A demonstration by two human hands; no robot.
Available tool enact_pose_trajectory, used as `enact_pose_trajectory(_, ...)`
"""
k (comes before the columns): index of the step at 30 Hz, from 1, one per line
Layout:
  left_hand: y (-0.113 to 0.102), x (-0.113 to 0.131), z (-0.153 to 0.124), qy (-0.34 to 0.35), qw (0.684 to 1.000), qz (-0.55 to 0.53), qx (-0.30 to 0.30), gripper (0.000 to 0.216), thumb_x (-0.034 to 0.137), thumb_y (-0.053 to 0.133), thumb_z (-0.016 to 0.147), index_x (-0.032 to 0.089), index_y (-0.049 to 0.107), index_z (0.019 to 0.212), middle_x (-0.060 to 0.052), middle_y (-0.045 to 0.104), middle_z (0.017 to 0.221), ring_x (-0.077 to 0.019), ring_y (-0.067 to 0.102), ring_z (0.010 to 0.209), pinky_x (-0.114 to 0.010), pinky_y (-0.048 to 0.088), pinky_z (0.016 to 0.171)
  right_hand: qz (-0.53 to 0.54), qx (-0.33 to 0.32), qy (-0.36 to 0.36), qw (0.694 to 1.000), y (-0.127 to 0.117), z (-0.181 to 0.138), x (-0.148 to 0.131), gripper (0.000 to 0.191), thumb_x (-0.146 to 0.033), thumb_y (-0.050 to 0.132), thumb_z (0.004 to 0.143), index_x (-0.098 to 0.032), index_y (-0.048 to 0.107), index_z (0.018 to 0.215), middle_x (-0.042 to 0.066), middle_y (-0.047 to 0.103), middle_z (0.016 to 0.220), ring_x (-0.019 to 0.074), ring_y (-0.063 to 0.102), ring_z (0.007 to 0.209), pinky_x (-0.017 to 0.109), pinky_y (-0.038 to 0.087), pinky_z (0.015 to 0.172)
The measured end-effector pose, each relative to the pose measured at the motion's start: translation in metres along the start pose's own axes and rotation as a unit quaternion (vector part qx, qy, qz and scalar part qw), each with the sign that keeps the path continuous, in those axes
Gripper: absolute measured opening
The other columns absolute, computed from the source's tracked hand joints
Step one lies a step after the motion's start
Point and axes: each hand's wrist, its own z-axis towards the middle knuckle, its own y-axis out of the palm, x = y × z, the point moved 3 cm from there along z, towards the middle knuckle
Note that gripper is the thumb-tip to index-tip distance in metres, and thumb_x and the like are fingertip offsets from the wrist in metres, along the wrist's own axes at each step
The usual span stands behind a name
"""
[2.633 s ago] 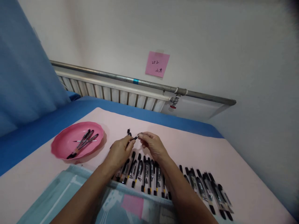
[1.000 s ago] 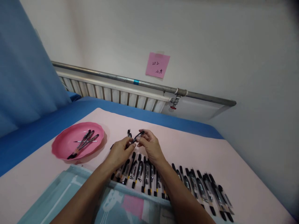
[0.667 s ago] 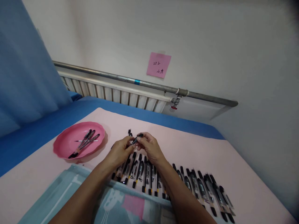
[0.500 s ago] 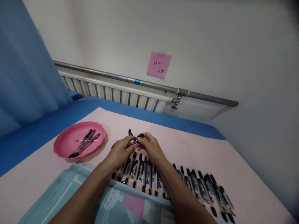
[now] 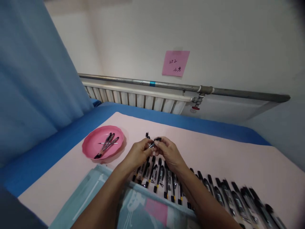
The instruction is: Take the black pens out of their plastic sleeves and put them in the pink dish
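Gripping pen [image 5: 152, 144] below "252" note [image 5: 175, 64]

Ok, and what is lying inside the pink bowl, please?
Inside the pink bowl lie three black-ended pens and a thin white stick with a dark tip. The pens cover part of the stick and of the bowl beneath them, so that cannot be seen.
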Motion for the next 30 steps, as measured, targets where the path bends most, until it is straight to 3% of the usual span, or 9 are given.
enact_pose_trajectory(2,-0.017,0.003,-0.002,0.011,0.997,0.073,0.035,0.025,0.027,0.046,0.079,0.020,0.057,0.100,0.000,0.064,0.075,-0.0127,0.056,0.067,-0.021,0.040,0.060,-0.013,0.011,-0.006,1.000,0.001,0.000,0.001,0.027,-0.034,0.060,0.070,-0.017,0.057,0.090,-0.002,0.057,0.060,0.0105,0.051,0.050,0.024,0.040,0.047)
enact_pose_trajectory(4,-0.043,0.004,-0.006,-0.023,0.978,0.174,0.116,0.029,0.027,0.043,0.080,0.020,0.056,0.106,-0.002,0.065,0.077,-0.0155,0.057,0.069,-0.024,0.040,0.061,-0.036,0.031,-0.005,0.999,-0.001,0.001,0.001,0.032,-0.033,0.061,0.069,-0.017,0.056,0.096,-0.001,0.058,0.063,0.0116,0.053,0.054,0.023,0.040,0.046)
enact_pose_trajectory(6,-0.072,0.000,-0.012,-0.092,0.930,0.291,0.205,0.033,0.029,0.039,0.081,0.018,0.055,0.108,-0.008,0.066,0.084,-0.0202,0.059,0.072,-0.027,0.040,0.061,-0.056,0.056,0.001,0.997,-0.006,0.002,0.000,0.029,-0.031,0.061,0.068,-0.016,0.057,0.093,0.000,0.058,0.068,0.0117,0.053,0.057,0.022,0.040,0.045)
enact_pose_trajectory(7,-0.085,-0.004,-0.014,-0.133,0.905,0.338,0.222,0.034,0.029,0.037,0.082,0.017,0.056,0.108,-0.011,0.067,0.087,-0.0229,0.060,0.074,-0.029,0.040,0.060,-0.063,0.065,0.004,0.996,-0.009,0.003,0.000,0.026,-0.030,0.060,0.067,-0.016,0.057,0.089,0.001,0.058,0.070,0.0116,0.053,0.058,0.021,0.040,0.044)
enact_pose_trajectory(10,-0.114,-0.024,-0.019,-0.270,0.842,0.415,0.215,0.034,0.026,0.034,0.082,0.014,0.058,0.103,-0.015,0.066,0.092,-0.0271,0.060,0.083,-0.031,0.041,0.062,-0.081,0.066,0.013,0.994,-0.012,0.003,-0.001,0.023,-0.028,0.058,0.067,-0.016,0.057,0.086,0.001,0.057,0.073,0.0111,0.053,0.058,0.021,0.040,0.043)
enact_pose_trajectory(12,-0.124,-0.040,-0.020,-0.325,0.819,0.425,0.208,0.031,0.023,0.038,0.079,0.012,0.059,0.099,-0.018,0.066,0.091,-0.0284,0.061,0.083,-0.032,0.042,0.063,-0.099,0.050,0.021,0.994,-0.011,0.002,-0.001,0.022,-0.027,0.058,0.067,-0.016,0.056,0.086,0.001,0.057,0.071,0.0107,0.053,0.056,0.020,0.039,0.043)
enact_pose_trajectory(17,-0.127,-0.073,-0.015,-0.369,0.817,0.414,0.156,0.032,0.037,0.049,0.073,0.011,0.064,0.083,-0.018,0.067,0.078,-0.0304,0.062,0.071,-0.032,0.041,0.056,-0.135,0.024,0.035,0.990,-0.007,-0.001,-0.003,0.021,-0.026,0.056,0.068,-0.016,0.055,0.087,-0.002,0.056,0.066,0.0083,0.050,0.050,0.019,0.038,0.043)
enact_pose_trajectory(21,-0.124,-0.083,-0.015,-0.369,0.828,0.401,0.131,0.034,0.044,0.052,0.069,0.013,0.064,0.077,-0.015,0.066,0.068,-0.0305,0.061,0.066,-0.031,0.040,0.052,-0.146,0.015,0.029,0.989,-0.009,0.000,-0.004,0.021,-0.026,0.056,0.068,-0.017,0.056,0.087,-0.001,0.057,0.068,0.0093,0.052,0.052,0.020,0.040,0.044)
enact_pose_trajectory(30,-0.128,-0.082,-0.014,-0.325,0.835,0.392,0.211,0.026,0.025,0.051,0.069,0.011,0.058,0.089,-0.019,0.064,0.086,-0.0344,0.059,0.082,-0.037,0.041,0.061,-0.170,0.002,0.011,0.985,-0.013,0.003,0.004,0.019,-0.028,0.055,0.070,-0.018,0.058,0.085,0.001,0.060,0.073,0.0109,0.056,0.057,0.020,0.041,0.044)
